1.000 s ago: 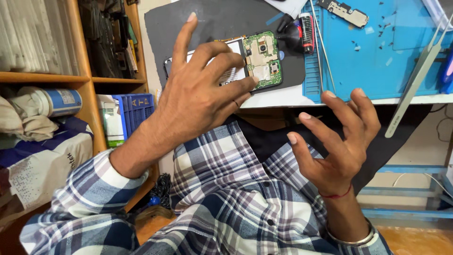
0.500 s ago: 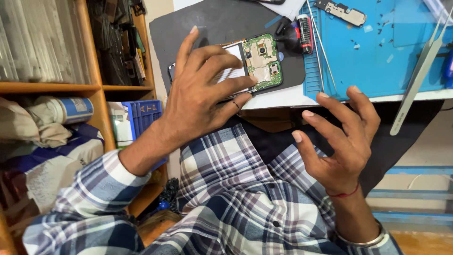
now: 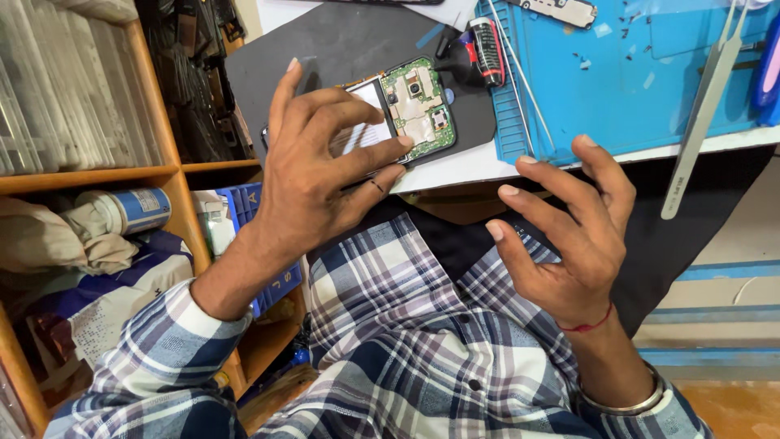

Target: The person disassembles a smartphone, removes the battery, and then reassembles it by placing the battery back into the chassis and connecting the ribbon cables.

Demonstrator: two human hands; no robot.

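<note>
Left hand (image 3: 313, 175) rests on an opened phone (image 3: 390, 122), fingers spread over its left part, gripping the edge; circuit board end is exposed, green, facing up. Phone lies on a dark grey mat (image 3: 325, 49) at the near edge of the bench. Right hand (image 3: 569, 236) hangs free below the bench edge, fingers curled loosely, holding nothing. Screwdriver (image 3: 479, 53) with red and black handle sits just right of the phone, by the blue mat (image 3: 634, 89). Long metal tweezers (image 3: 703, 114) lie across the blue mat, overhanging the bench edge. Wooden shelf (image 3: 89, 175) on the left
</note>
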